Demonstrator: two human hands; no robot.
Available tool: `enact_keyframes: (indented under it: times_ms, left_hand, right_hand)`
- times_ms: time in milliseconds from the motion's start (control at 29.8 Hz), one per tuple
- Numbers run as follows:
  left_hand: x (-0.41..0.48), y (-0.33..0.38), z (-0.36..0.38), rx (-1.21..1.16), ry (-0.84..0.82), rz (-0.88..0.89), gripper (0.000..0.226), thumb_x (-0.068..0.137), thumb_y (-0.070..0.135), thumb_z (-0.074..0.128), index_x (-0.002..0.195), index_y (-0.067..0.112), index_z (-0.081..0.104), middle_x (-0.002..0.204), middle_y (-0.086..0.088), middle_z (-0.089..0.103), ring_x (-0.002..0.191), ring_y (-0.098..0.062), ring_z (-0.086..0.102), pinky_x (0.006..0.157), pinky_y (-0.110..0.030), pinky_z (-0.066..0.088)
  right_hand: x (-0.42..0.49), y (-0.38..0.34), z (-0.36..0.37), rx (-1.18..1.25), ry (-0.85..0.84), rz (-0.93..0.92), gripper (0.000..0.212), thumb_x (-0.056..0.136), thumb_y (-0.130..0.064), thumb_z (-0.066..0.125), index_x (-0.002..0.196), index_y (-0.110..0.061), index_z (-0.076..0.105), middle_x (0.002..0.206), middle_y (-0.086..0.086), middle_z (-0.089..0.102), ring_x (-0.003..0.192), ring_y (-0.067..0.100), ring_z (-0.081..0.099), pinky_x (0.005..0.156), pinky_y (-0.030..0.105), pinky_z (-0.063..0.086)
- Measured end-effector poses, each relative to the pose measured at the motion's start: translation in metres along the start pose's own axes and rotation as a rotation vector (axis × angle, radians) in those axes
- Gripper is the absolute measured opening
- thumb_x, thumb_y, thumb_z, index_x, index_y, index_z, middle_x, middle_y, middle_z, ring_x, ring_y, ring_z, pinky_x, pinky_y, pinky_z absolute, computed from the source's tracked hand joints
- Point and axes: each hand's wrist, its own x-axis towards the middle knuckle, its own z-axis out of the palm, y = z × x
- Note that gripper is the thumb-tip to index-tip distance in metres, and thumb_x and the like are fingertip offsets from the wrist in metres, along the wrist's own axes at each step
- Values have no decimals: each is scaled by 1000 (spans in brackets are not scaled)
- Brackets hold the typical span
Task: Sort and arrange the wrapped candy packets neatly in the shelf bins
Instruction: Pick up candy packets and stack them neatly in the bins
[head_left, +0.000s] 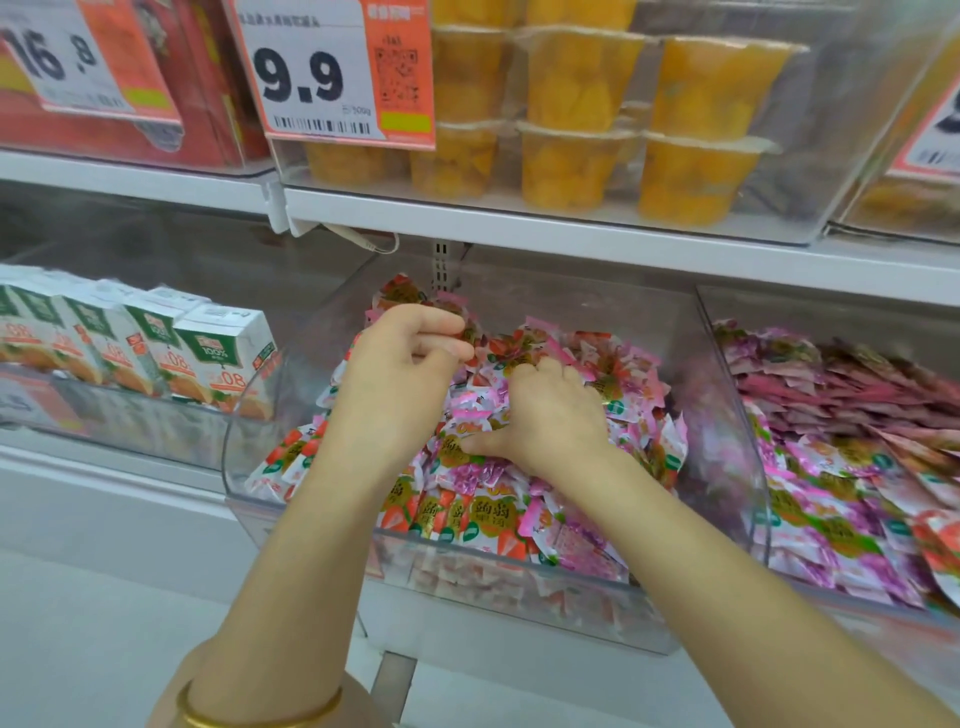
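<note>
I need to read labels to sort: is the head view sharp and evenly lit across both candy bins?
Head view: light is soft and even, no hard shadows; the pink and red wrapped candy packets in the middle clear plastic bin are sharp, labels legible; the purple packets in the right-hand clear bin smear toward the frame edge; wide-angle distortion tilts the white shelf.

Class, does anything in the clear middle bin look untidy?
Yes. The red and pink wrapped candy packets in the clear plastic middle bin lie heaped, tilted every way, colours mixed; only the front row stands lined up.
</note>
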Motion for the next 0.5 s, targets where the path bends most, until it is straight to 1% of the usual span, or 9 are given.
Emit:
enact_keyframes:
  times_ms: [101, 201, 235, 268, 302, 369, 402, 436, 503]
  left_hand:
    - [1, -1, 0, -2, 0, 0, 26, 91, 5, 49, 112, 18, 60, 93, 7, 68, 91, -3, 62, 87, -31, 51]
    - [1, -1, 0, -7, -5, -3, 26, 91, 5, 49, 112, 18, 60, 93, 8, 68, 90, -4, 62, 84, -29, 51]
    - [0, -1, 0, -7, -5, -4, 27, 91, 5, 49, 112, 18, 60, 94, 9, 68, 90, -4, 62, 83, -28, 52]
    - [0, -1, 0, -5, -4, -5, 27, 91, 5, 49, 112, 19, 60, 94, 9, 68, 89, -4, 63, 81, -27, 52]
    - [0, -1, 0, -4, -3, -6, 27, 91, 5, 49, 111, 19, 60, 94, 9, 68, 89, -4, 63, 80, -26, 52]
    - [0, -1, 0, -4, -2, -8, 26, 91, 6, 49, 110, 21, 60, 95, 9, 69, 88, -4, 63, 79, -25, 52]
    - [0, 0, 0, -6, -2, -8, 26, 91, 6, 50, 110, 21, 60, 95, 9, 68, 88, -4, 62, 79, -25, 51]
    - [0, -1, 0, -7, -5, -9, 25, 91, 7, 51, 110, 21, 60, 95, 9, 68, 89, -4, 62, 80, -25, 50]
    - [0, -1, 1, -6, -11, -11, 23, 92, 9, 53, 111, 21, 60, 97, 8, 66, 92, -3, 61, 83, -25, 50]
  right_hand:
    - [5, 0, -6, 118, -88, 24, 65, 68, -58, 73, 105, -11, 47, 115, 9, 48, 108, 29, 48, 79, 36, 40]
    - [7, -2, -7, 263, -125, 30, 63, 69, -47, 78, 105, -12, 41, 96, 2, 42, 89, 24, 48, 66, 34, 40]
    - [7, -3, -6, 325, -132, 26, 60, 70, -41, 79, 104, -11, 39, 92, 2, 44, 85, 23, 48, 64, 34, 40]
    - [7, -5, -5, 384, -140, 21, 58, 72, -35, 80, 105, -11, 39, 93, 2, 47, 85, 24, 50, 65, 35, 43]
    - [7, -6, -4, 432, -146, 17, 56, 73, -29, 79, 108, -10, 40, 97, 4, 50, 88, 25, 52, 69, 36, 46]
    - [7, -6, -4, 499, -134, 17, 53, 75, -22, 78, 112, -10, 44, 110, 7, 53, 94, 24, 53, 77, 37, 48]
    - [7, -5, -5, 542, -118, 21, 51, 75, -20, 78, 113, -11, 46, 116, 6, 53, 96, 22, 52, 77, 34, 48]
    - [6, -3, -8, 597, -101, 23, 48, 76, -18, 77, 114, -13, 48, 120, 5, 52, 96, 19, 51, 75, 31, 46]
    - [4, 4, -16, 714, -66, 23, 45, 76, -15, 77, 113, -15, 53, 117, 1, 51, 95, 15, 50, 66, 25, 42]
